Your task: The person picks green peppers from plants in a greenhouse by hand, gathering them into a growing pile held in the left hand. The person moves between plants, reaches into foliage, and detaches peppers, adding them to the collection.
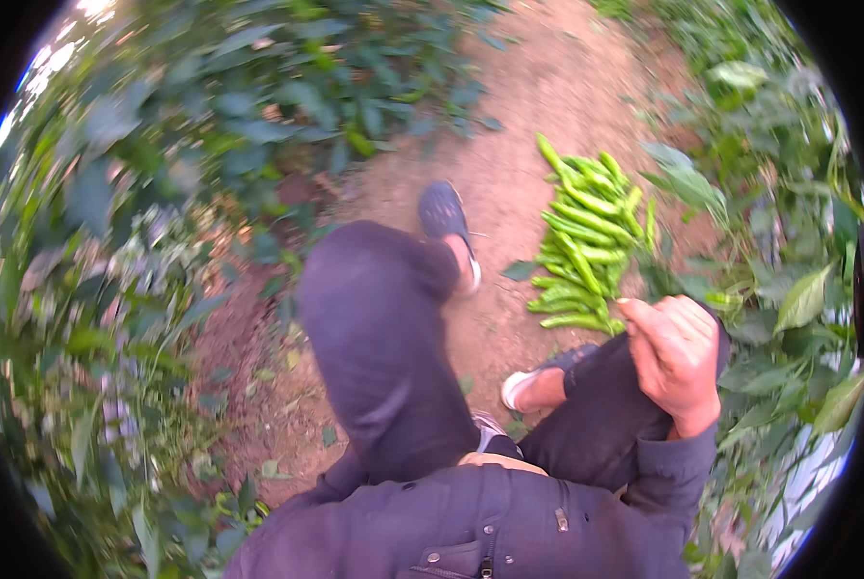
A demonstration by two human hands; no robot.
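My right hand [674, 354] is raised above my right knee, its fingers curled and the thumb side towards the peppers. Whether anything small is inside the curled fingers cannot be made out. Just beyond it, a heap of long green peppers [587, 235] lies on the bare soil path, most of them side by side and some crossing on top. My left hand is out of view; the dark left sleeve runs down behind my bent left leg.
Leafy pepper plants line the path on the left [258, 94] and on the right [786, 304], some leaves reaching over the soil [540, 79]. My dark shoes [442, 210] stand on the path. A loose leaf [519, 270] lies beside the heap.
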